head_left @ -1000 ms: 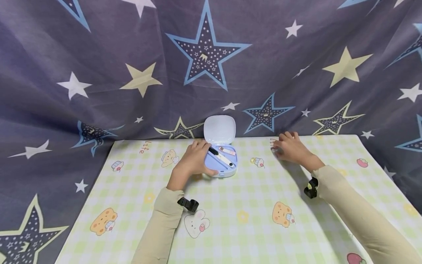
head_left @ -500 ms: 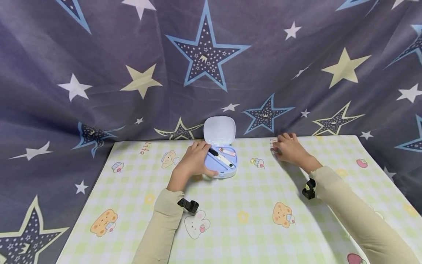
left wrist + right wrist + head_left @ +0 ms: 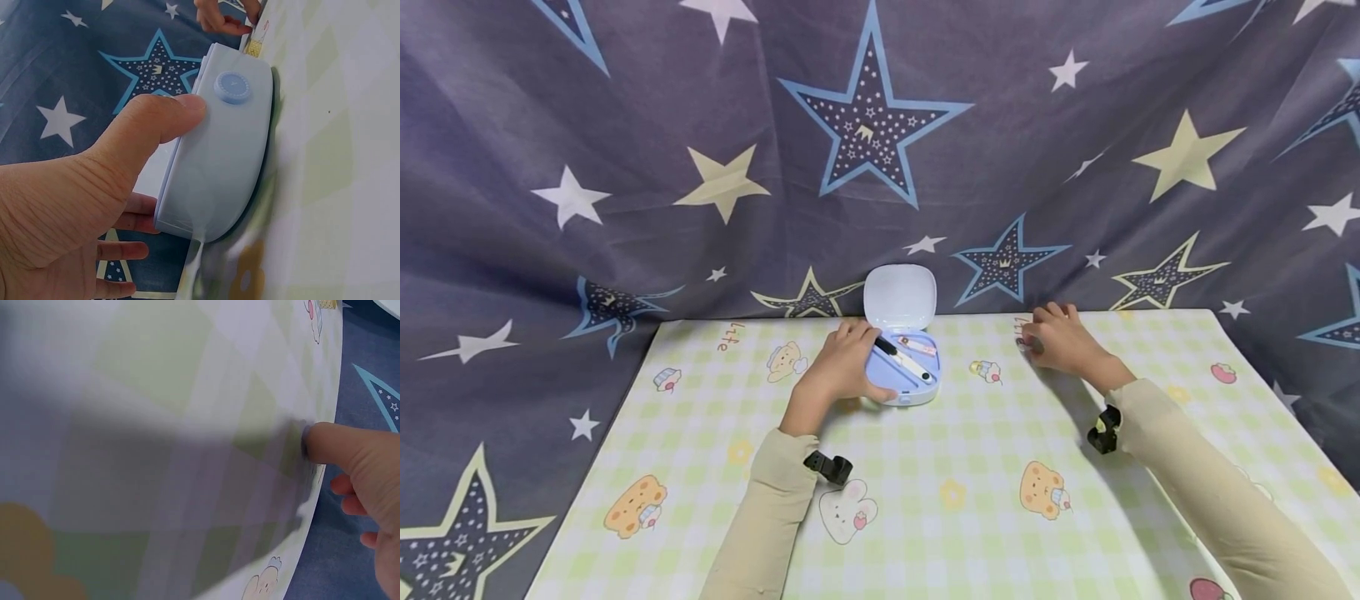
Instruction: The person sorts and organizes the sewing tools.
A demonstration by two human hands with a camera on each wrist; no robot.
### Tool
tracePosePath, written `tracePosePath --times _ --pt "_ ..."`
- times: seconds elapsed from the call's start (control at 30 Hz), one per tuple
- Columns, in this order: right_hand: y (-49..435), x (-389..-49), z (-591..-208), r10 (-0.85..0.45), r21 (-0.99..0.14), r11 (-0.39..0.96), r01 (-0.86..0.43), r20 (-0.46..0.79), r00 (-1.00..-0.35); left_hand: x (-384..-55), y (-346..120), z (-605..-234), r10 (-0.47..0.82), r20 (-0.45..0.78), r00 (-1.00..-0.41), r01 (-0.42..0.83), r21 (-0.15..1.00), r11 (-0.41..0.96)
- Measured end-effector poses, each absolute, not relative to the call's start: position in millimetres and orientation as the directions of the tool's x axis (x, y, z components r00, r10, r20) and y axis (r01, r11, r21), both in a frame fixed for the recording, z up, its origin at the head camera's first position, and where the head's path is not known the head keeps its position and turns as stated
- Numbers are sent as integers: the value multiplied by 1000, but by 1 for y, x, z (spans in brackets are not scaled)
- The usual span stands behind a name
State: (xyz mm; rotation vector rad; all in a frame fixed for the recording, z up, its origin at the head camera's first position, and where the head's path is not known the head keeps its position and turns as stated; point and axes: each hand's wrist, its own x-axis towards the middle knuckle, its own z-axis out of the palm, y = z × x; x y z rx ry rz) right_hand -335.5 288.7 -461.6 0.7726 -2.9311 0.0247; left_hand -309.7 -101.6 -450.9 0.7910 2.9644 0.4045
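A pale blue hinged case (image 3: 917, 393) stands at the back middle of the table with its lid (image 3: 899, 296) raised. My left hand (image 3: 842, 362) grips its left side, and in the left wrist view the thumb (image 3: 181, 112) presses the front wall beside a round button (image 3: 232, 87). Inside lie a slim white stick-like tool (image 3: 913, 364) with a black end and a small white-and-orange piece (image 3: 917, 344). Near the table's back edge, my right hand (image 3: 1063, 340) pinches a small greyish thing (image 3: 305, 442), mostly hidden by the thumb; I cannot tell its kind.
A checked green-and-white tablecloth (image 3: 910, 533) with printed cartoon figures covers the table. A dark curtain with stars (image 3: 820, 225) hangs right behind the table's back edge. Each wrist wears a black camera band (image 3: 829, 467).
My right hand and forearm have shifted very slightly to the left over the past second. My left hand and the case stay as they were.
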Motion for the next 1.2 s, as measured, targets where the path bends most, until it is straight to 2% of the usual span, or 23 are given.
tracePosePath --times 0.67,0.93,1.2 --pt "287 -338 -461 -482 2 876 -483 80 -873 -307 -101 -448 494 20 -869 480 269 835" --pt "288 -336 -464 -486 11 873 -488 100 -868 -306 -101 -449 499 23 -866 487 262 833" --pt "289 -336 -469 -523 32 850 -526 170 -835 -308 -101 -449 492 15 -870 478 266 837"
